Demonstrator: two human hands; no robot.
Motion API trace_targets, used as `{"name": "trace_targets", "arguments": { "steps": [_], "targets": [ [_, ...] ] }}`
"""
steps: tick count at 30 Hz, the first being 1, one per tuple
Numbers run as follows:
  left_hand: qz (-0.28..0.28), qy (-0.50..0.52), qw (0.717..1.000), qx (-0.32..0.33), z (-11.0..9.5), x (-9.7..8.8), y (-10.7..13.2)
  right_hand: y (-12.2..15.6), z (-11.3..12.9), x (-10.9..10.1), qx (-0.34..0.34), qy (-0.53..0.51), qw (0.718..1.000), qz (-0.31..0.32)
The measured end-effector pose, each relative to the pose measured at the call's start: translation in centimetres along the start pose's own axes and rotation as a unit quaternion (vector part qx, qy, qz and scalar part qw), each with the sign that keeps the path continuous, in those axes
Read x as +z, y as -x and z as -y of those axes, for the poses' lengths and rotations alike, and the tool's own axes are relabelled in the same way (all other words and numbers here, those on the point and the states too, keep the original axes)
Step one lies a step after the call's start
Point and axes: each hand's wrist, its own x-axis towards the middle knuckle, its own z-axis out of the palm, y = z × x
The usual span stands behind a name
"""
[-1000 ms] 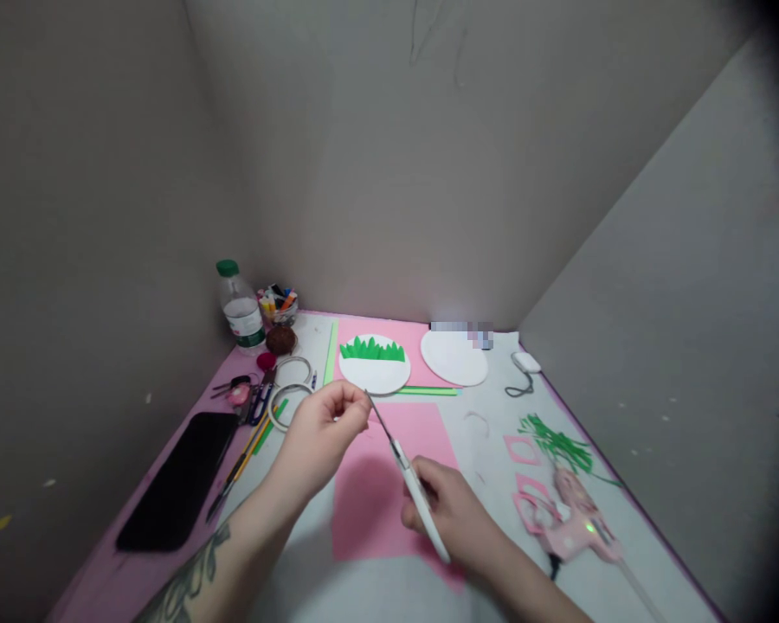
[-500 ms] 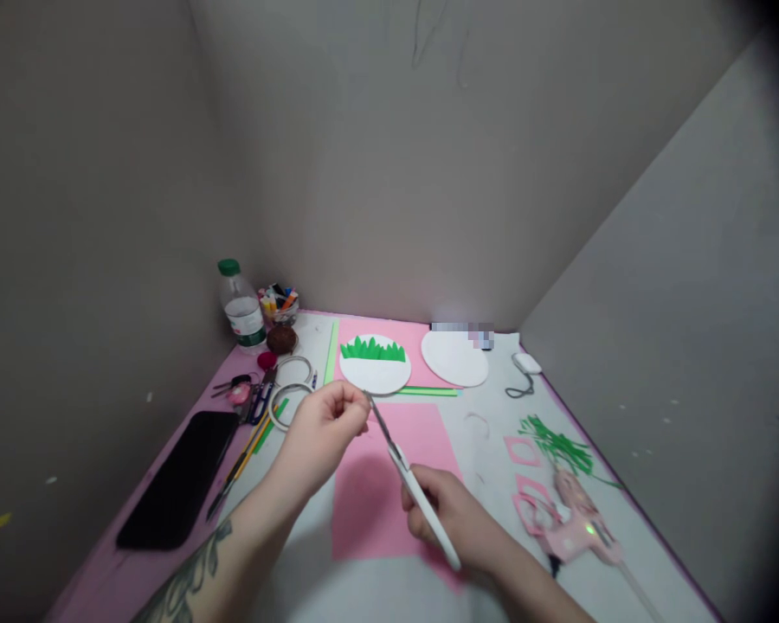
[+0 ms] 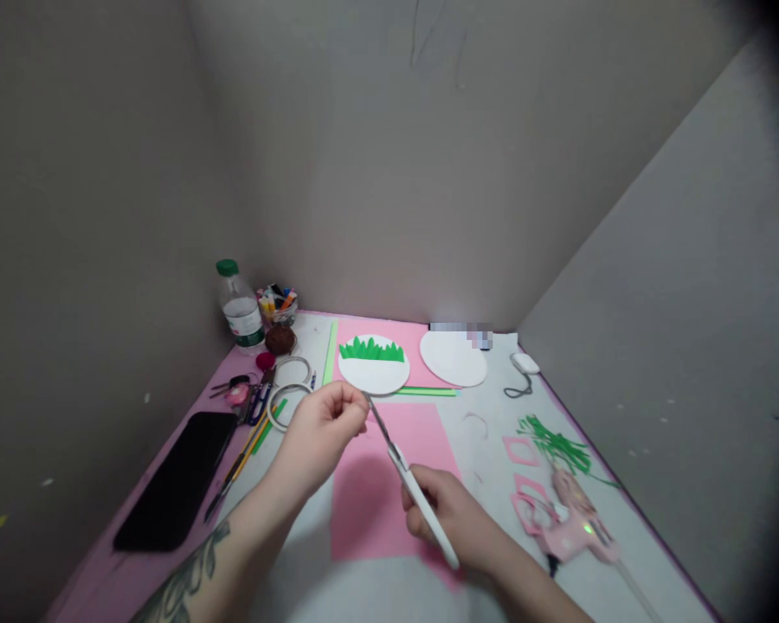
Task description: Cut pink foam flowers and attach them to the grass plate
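Observation:
White-handled scissors are gripped in my right hand, their blades pointing up and left. The blade tips reach the fingertips of my left hand, which is closed in a pinch; whatever it pinches is too small to make out. Beneath both hands lies a pink paper sheet. Beyond them, a white oval bears a strip of green paper grass. To its right is a plain white oval.
A pink glue gun with a lit green light lies at right, near green paper strips and pink paper frames. At left are a black phone, pencils, tape rolls, a bottle and a marker cup.
Both hands and the scissors hold nearly the same pose. The whole view has shifted very slightly; nothing else visibly differs.

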Motion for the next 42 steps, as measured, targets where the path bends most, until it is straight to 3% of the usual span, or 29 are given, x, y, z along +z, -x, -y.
{"name": "trace_targets", "arguments": {
  "steps": [5, 9, 12, 14, 17, 20, 23, 26, 29, 32, 34, 37, 42],
  "targets": [
    [0.006, 0.005, 1.000, 0.000, 0.1, -0.1, 0.0, -0.2, -0.6, -0.1, 0.014, 0.000, 1.000, -0.010],
    [0.023, 0.015, 1.000, 0.014, 0.1, -0.3, 0.0, -0.5, -1.0, -0.6, 0.021, 0.020, 0.997, -0.074],
    [-0.002, -0.007, 0.998, 0.059, 0.3, -0.5, 0.1, -0.7, -1.5, -1.4, 0.008, 0.139, 0.978, -0.154],
    [-0.056, -0.056, 0.987, 0.140, 0.5, -0.7, 0.3, -0.7, -2.0, -1.8, -0.014, 0.241, 0.953, -0.185],
    [-0.118, -0.164, 0.917, 0.344, 1.0, -1.2, 0.6, -0.6, -2.4, -2.1, -0.050, 0.353, 0.920, -0.165],
    [-0.109, -0.251, 0.823, 0.497, 1.5, -1.7, 0.7, -0.3, -2.1, -1.9, -0.094, 0.412, 0.901, -0.098],
    [-0.124, -0.285, 0.776, 0.549, 1.9, -2.0, 0.7, 0.3, -1.1, -1.4, -0.142, 0.428, 0.893, -0.003],
    [-0.150, -0.295, 0.760, 0.559, 2.2, -2.2, 0.6, 0.9, -0.2, -1.0, -0.162, 0.425, 0.887, 0.086],
    [-0.129, -0.291, 0.768, 0.555, 2.1, -2.1, 0.4, 1.5, -0.1, -0.9, -0.146, 0.420, 0.888, 0.111],
    [-0.080, -0.301, 0.808, 0.501, 1.9, -1.9, -0.3, 1.9, -0.3, -1.0, -0.132, 0.419, 0.891, 0.113],
    [-0.037, -0.331, 0.850, 0.408, 2.2, -1.8, -1.1, 1.9, -0.3, -1.1, -0.128, 0.415, 0.893, 0.116],
    [0.066, -0.371, 0.904, 0.203, 3.6, -1.7, -2.6, 1.7, 0.0, -1.2, -0.125, 0.411, 0.899, 0.088],
    [0.110, -0.263, 0.956, 0.068, 7.2, -1.8, -4.5, 1.1, 0.1, -1.6, -0.140, 0.394, 0.909, 0.011]
  ]
}}
